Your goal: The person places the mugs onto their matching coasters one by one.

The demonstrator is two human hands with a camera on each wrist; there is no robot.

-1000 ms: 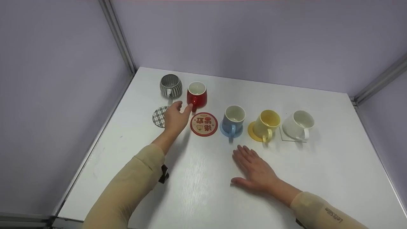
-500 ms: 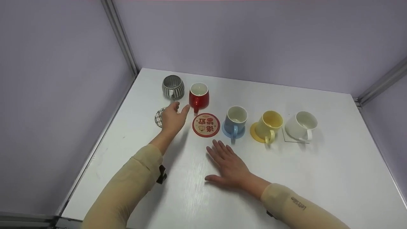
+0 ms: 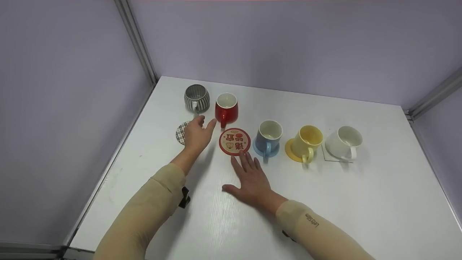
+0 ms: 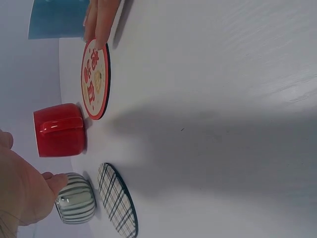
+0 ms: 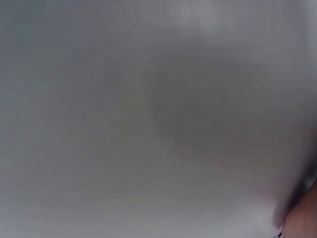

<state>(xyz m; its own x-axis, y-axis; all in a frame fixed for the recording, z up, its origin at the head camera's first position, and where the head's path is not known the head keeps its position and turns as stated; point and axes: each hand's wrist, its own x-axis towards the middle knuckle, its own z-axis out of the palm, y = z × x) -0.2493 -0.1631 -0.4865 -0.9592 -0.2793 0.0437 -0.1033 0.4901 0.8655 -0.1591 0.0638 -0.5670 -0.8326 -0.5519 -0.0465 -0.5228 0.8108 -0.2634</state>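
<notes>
My left hand (image 3: 197,135) is above a round plaid coaster (image 3: 180,134), hiding part of it, its loosely spread fingers holding nothing. Just beyond it stand a red mug (image 3: 227,112) and a grey striped mug (image 3: 197,99), both directly on the table. My right hand (image 3: 249,182) lies spread and flat, fingertips at the near edge of a round red-rimmed coaster (image 3: 232,141) with printed characters. The left wrist view shows the right hand's fingers (image 4: 104,25) at that coaster's edge. In the blurred right wrist view, only a bit of the right hand (image 5: 303,218) appears.
To the right, a blue mug (image 3: 267,139) stands on a blue coaster, a yellow mug (image 3: 303,144) on a yellow round coaster, and a white mug (image 3: 337,144) on a white square one. Pale panels (image 3: 270,43) enclose the white table (image 3: 379,198).
My right hand has slid left and forward across the table, from in front of the blue and yellow mugs to the red-rimmed coaster. The left hand has stayed almost in place.
</notes>
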